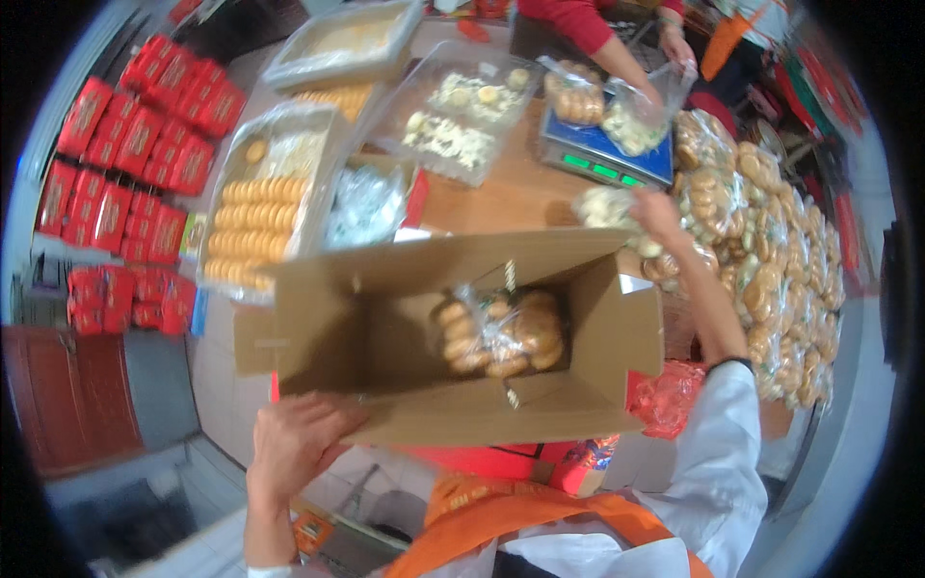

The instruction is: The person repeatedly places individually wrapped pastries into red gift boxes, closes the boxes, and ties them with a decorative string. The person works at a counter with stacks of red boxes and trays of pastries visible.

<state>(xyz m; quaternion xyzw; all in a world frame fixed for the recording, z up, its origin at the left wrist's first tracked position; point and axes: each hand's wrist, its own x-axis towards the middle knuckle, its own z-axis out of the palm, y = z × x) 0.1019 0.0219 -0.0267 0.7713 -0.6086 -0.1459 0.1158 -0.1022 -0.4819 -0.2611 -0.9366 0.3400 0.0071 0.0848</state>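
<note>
Inside an open cardboard box [414,272], bagged golden pastries [501,337] lay right of centre.
The person's left hand [301,433] clasped the near flap [482,424]; the right hand [658,217] was at a bag of pale pastries [602,207] beyond the box, its grip too blurred to tell. Past it stood a blue scale [578,144], with more bagged pastries [766,270] heaped at right.

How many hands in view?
4: left hand on the near edge of the carton; right hand near its far right corner; co-worker's lower hand and upper hand by the scale. Others may be hidden.
</note>
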